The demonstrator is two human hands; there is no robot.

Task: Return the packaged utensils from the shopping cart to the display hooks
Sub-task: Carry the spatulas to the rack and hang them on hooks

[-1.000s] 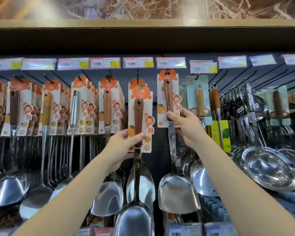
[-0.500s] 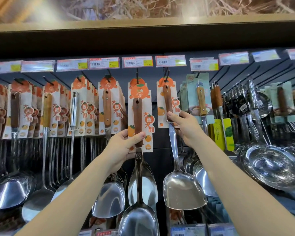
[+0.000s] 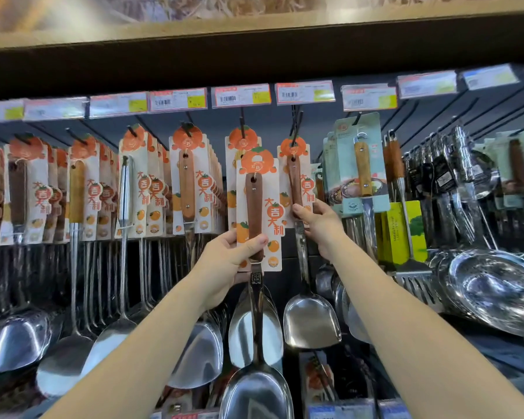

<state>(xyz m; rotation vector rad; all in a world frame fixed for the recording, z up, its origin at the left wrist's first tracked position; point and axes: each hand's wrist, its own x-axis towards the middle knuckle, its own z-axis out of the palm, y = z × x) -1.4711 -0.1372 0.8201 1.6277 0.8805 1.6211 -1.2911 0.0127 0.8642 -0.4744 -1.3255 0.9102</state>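
My left hand [image 3: 227,261] grips a packaged steel spatula [image 3: 258,213] by the lower end of its wooden handle, thumb across the front of the orange-and-white card. Its card top sits just below a black display hook [image 3: 242,127] where another carded spatula hangs. My right hand [image 3: 319,225] pinches the lower edge of a second packaged spatula [image 3: 295,182]. That card's orange top is on a neighbouring hook [image 3: 295,122], and its shiny blade [image 3: 310,320] hangs below my wrist. The shopping cart is out of sight.
Rows of carded ladles and spatulas [image 3: 139,189] fill the hooks to the left. Green-carded tools [image 3: 362,164], a yellow-green box [image 3: 401,234] and steel strainers [image 3: 496,291] crowd the right. Price tags [image 3: 241,96] line a rail under a wooden shelf [image 3: 254,28].
My right hand pushed its spatula card farther back along the hook toward the wall. The left hand kept its spatula at about the same place below the hook.
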